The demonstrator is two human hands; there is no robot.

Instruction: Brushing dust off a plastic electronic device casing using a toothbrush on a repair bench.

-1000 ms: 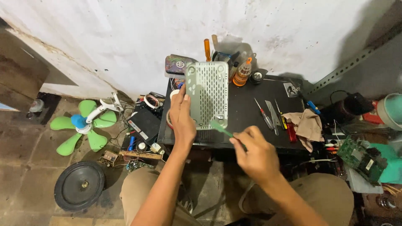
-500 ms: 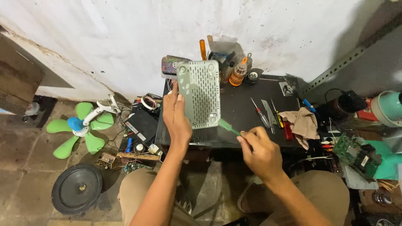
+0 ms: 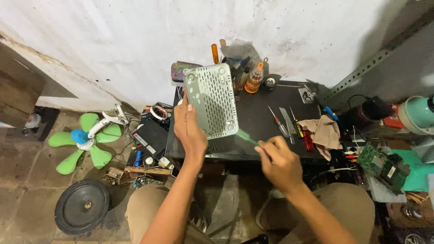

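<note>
hands are busy over the black desk [image 3: 266,113]. the left hand [image 3: 190,131] holds the grey box cover [image 3: 211,100] with rows of slots, its fingers wrapped on the cover's left edge, thumb behind. the cover stands up on its lower edge near the front left of the desk, tipped a bit to one side. a moment ago it sat a little further back on the desk and stood straighter; now it is closer to the person and leans more, so the person seems to be turning it to get at its lower corner.

the right hand [image 3: 278,162] is just off the front edge of the desk, its fingers closed tight on a green-handled tool [image 3: 246,136]. the tip of the tool touches the lower right corner of the cover. it was a small way off that corner before, so the tool has come in to meet it.

on the right half of the desk lie some screwdrivers [image 3: 285,122] and a tan rag [image 3: 326,132]. at the back of the desk stands an orange bottle [image 3: 254,79]. left of the desk, on the floor, lie a green fan blade [image 3: 83,142] and a round black speaker [image 3: 82,207].
</note>
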